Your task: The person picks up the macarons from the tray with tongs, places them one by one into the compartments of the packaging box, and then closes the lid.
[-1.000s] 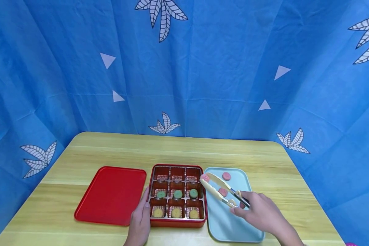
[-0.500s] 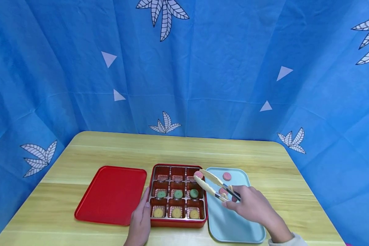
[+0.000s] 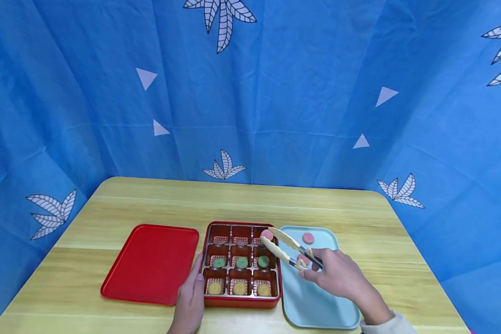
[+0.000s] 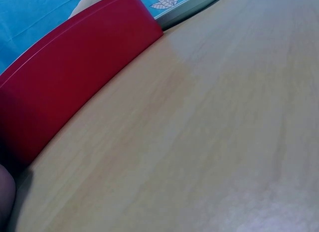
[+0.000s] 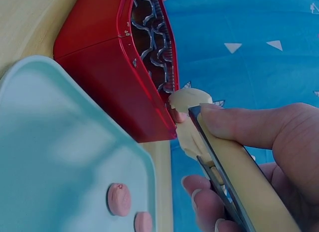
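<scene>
My right hand (image 3: 338,273) grips a pair of cream and metal tongs (image 3: 277,250), thumb on one arm and fingers on the other. Pinched between their tips is a round pink cookie (image 3: 266,234), over the far-right compartment of a red divided box (image 3: 242,303). In the right wrist view the tong tips partly hide that cookie (image 5: 178,116). My left hand (image 3: 190,297) rests along the box's left side with fingers extended. Green cookies (image 3: 241,262) sit in the middle row and yellow cookies (image 3: 240,288) in the near row.
A light-blue tray (image 3: 317,306) lies right of the box, with pink cookies (image 3: 308,238) on it, one partly behind the tongs. On the left is a flat red tray or lid (image 3: 154,264). A blue patterned curtain (image 3: 300,93) hangs behind the wooden table (image 3: 175,197).
My right hand has moved left with the tongs, carrying the pink cookie from the blue tray's edge to above the far-right compartment. The left hand has stayed beside the box.
</scene>
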Tool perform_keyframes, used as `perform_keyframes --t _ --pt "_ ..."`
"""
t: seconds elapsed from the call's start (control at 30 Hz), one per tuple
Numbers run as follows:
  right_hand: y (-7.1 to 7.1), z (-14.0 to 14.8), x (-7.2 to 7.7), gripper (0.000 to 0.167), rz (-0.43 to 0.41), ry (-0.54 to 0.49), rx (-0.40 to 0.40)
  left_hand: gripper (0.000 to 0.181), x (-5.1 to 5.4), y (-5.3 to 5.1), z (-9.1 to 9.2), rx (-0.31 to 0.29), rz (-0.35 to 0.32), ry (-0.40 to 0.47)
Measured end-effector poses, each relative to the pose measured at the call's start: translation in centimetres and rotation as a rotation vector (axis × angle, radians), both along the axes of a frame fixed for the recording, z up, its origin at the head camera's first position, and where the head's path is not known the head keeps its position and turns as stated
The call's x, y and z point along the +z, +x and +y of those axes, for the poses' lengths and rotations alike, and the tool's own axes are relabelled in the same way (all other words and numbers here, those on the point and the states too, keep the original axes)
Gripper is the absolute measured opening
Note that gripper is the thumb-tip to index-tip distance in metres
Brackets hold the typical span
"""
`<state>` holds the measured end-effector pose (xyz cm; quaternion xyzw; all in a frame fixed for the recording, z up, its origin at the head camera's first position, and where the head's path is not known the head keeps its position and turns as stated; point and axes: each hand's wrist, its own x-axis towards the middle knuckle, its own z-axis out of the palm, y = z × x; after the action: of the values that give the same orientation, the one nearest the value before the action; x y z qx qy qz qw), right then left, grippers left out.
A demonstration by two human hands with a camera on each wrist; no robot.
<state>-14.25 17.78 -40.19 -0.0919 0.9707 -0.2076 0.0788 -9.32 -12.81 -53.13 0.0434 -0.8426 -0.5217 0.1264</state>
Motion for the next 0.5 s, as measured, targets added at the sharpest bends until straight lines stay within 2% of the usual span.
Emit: perform_keyframes --t 0.13,0.33,0.5 --pt "-0.04 0.0 -0.01 0.031 0.004 0.006 0.0 0.045 0.08 0.03 0.05 0.009 -0.007 0.004" --pt "0.16 0.21 -0.17 0.032 0.021 0.003 0.005 0.044 0.02 0.07 0.04 0.008 0.033 -0.019" --pt "0.38 0.53 -0.08 0.032 0.016 -0.001 -0.006 0.044 -0.05 -0.02 -0.01 -0.005 0.04 -0.023"
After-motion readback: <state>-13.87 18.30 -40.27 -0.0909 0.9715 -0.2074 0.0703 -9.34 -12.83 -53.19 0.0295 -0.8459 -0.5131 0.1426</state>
